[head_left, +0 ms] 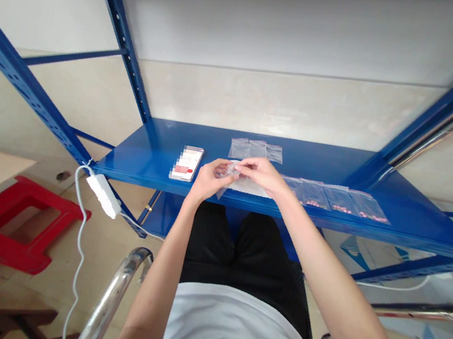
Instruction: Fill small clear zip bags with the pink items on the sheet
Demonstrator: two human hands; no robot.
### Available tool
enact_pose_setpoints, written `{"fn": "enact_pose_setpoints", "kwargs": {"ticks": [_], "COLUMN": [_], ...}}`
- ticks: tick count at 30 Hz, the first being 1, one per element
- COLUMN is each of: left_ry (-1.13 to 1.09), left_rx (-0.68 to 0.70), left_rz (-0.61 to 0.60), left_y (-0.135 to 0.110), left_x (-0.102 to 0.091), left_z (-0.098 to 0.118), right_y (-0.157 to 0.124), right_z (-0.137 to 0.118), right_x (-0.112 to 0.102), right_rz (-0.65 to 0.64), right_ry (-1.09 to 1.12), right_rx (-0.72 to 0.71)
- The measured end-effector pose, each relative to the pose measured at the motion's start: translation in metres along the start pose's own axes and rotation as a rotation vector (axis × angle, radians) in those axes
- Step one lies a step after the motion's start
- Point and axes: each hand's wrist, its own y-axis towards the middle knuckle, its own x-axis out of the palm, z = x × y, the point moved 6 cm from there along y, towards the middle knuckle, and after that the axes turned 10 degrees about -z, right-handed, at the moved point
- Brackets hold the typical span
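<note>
Both hands meet over the front of the blue shelf. My left hand (211, 178) is closed on a small clear plastic bag (230, 169), part of which hangs below the fingers. My right hand (263, 173) pinches the same bag near its upper part. Fingers hide most of it, so its contents cannot be made out. Under the hands lies a white sheet (252, 186). Behind them several flat clear zip bags (256, 149) lie overlapped. To the right, a row of clear zip bags (336, 199) holds small pink pieces along the lower edges.
A phone (186, 163) lies on the blue shelf (156, 149) left of my hands. Blue uprights (129, 49) frame the shelf. A white power strip (103, 195) hangs at its left corner, above a red stool (22, 222). Metal chair arms (112, 295) flank my body.
</note>
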Motion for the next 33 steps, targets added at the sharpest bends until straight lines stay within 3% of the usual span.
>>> {"fn": "enact_pose_setpoints", "kwargs": {"ticks": [4, 9, 14, 19, 28, 33], "left_ry": [-0.068, -0.042, -0.07, -0.101, -0.055, 0.053], "left_rx": [0.006, -0.037, -0.083, -0.119, -0.122, -0.135], "left_rz": [-0.026, 0.012, 0.073, 0.101, 0.098, 0.106], "left_y": [0.002, 0.0, -0.004, -0.008, -0.009, -0.013], "left_x": [0.001, -0.002, -0.008, -0.011, -0.008, -0.006], "left_z": [-0.002, -0.003, -0.011, -0.018, -0.019, -0.011], "right_y": [-0.003, -0.006, -0.009, -0.009, 0.0, -0.001], "right_z": [-0.008, 0.0, 0.021, 0.035, 0.034, 0.02], "right_x": [0.001, -0.011, -0.015, 0.0, 0.004, -0.008], "right_rz": [-0.049, -0.001, 0.113, 0.076, 0.013, 0.064], "right_ry": [0.021, -0.027, -0.468, -0.704, -0.752, -0.473], "right_rx": [0.054, 0.032, -0.013, -0.065, -0.07, -0.047]}}
